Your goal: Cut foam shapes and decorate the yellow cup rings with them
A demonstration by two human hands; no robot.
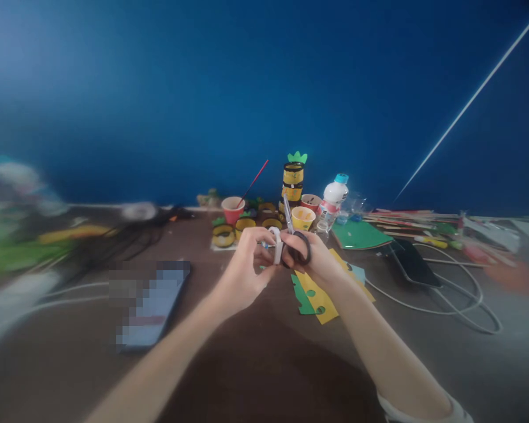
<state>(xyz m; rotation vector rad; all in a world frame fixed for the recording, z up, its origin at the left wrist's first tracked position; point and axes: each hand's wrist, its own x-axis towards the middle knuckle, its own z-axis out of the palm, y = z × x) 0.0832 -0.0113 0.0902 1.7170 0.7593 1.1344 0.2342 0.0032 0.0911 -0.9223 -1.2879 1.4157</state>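
White plastic or paper, it is hard to say which, makes up the small ring (277, 249) at the middle of the scene, above the brown table (247, 376) and between the two hands. The left hand (247, 270) curls its fingers and thumb nearly closed about the ring, its lower fingers partly lost in shadow. The right hand (320, 258) grips black-handled scissors (288, 217), blades pointing up and away; its fingers are bent around the handles, which hide some fingertips, and whether these touch the ring cannot be told. The right hand and forearm cover part of the yellow paper (327, 302) and the green cut-out (303, 298) beneath it. Farther off, the scissors cross in front of a yellow-and-black tower (293, 174), while a yellow cup (303, 220) partly blocks its base. A bottle (332, 194) stands to the right, near a green sheet (361, 236). At left, pixelation masks part of a phone (152, 320), and the heap at the far left edge (17, 235) is smeared beyond recognition
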